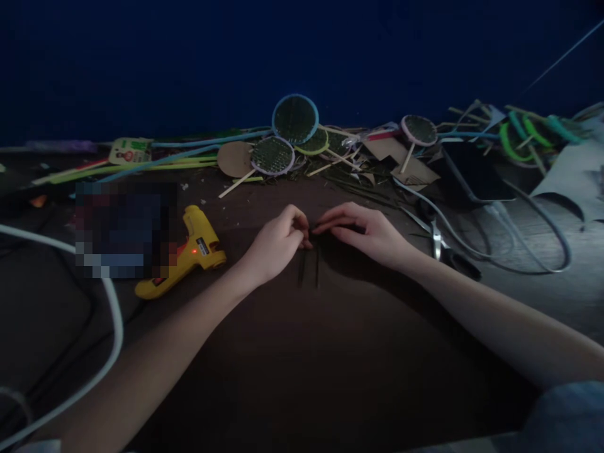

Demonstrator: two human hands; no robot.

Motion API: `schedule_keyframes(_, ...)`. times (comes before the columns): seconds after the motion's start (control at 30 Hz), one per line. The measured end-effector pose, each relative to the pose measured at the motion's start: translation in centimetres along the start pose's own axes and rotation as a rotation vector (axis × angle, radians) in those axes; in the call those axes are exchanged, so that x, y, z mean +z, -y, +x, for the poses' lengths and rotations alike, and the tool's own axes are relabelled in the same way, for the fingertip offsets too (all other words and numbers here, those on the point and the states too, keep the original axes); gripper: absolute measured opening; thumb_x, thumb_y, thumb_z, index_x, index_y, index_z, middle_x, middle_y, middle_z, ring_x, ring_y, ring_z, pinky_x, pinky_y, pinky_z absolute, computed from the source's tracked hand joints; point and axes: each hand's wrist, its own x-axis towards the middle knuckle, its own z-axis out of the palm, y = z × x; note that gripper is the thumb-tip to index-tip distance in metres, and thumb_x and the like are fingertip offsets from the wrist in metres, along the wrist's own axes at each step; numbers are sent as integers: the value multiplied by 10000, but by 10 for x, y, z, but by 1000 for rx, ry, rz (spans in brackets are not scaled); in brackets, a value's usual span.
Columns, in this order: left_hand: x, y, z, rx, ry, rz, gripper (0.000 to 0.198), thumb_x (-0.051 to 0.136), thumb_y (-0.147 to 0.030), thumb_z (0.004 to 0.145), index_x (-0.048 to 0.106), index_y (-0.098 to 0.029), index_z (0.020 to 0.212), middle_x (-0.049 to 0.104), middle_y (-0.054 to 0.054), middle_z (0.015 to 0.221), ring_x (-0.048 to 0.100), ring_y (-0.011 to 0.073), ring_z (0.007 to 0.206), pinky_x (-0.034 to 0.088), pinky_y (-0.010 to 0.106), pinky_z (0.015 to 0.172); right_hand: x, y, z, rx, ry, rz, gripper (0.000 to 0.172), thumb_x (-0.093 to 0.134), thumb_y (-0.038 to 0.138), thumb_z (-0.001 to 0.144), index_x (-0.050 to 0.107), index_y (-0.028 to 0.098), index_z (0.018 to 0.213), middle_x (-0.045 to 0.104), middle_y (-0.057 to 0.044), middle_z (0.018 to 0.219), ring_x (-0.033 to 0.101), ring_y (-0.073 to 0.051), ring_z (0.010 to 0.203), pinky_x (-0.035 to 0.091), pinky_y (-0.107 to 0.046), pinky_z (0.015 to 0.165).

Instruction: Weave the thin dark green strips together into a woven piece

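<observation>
Both my hands meet at the middle of a dark table [302, 352]. My left hand [276, 245] is curled, its fingertips pinching thin dark strips [309, 267] that hang down toward me. My right hand [363, 233] lies beside it, fingers pressed together on the same strips, fingertips touching those of the left. The strips are narrow and dark, hard to make out in the dim light.
A yellow glue gun [189, 251] with a lit red lamp lies left of my hands. Scissors [446, 248] lie to the right. Several small woven round fans [295, 119] on sticks, card pieces and coloured strips pile along the back. A white cable [111, 314] curves at left.
</observation>
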Motion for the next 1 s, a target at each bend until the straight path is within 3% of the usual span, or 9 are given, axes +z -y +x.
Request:
schedule_keyframes(0.13,-1,-3,1,-32,11,-51,143,394,-52,727,450,-175,774,546,-20,693,588,106,641,460,250,625,-4,5,-4,-169,-31,-298,51,577,242,790,577,209,829,614,-41,860,532,-200,881,414,-392,828)
schedule_keyframes(0.3,-2,-5,2,-57,58,-125,152,386,-61,753,488,-165,794,553,-9,736,578,101,667,468,235,643,5,13,-9,-257,164,-541,442,697,544,643,524,187,840,559,-64,894,460,-225,873,380,-375,766)
schedule_keyframes(0.43,-2,-3,1,-11,90,-96,152,389,-120,796,525,-168,842,581,2,799,586,112,720,473,244,681,11,15,-11,-272,197,-638,526,664,625,625,509,180,860,574,-74,911,461,-231,871,351,-359,740)
schedule_keyframes(0.63,-4,-5,-1,11,86,97,159,401,-197,829,557,-194,860,625,-2,784,594,134,729,458,272,704,11,12,-11,-313,183,-697,471,622,610,686,512,182,848,597,-71,898,476,-220,841,323,-339,715)
schedule_keyframes(0.83,-3,-5,0,36,86,132,190,388,-160,802,571,-195,839,635,-4,809,594,135,753,447,264,710,14,13,-12,-422,112,-806,445,559,595,750,557,159,840,629,-90,867,500,-231,839,311,-344,692)
schedule_keyframes(1.0,-4,-9,-1,31,106,134,176,389,-151,806,562,-186,802,629,-10,786,591,120,721,445,246,699,16,12,-13,-601,43,-817,174,554,331,826,606,166,825,662,-71,843,517,-205,818,322,-326,670)
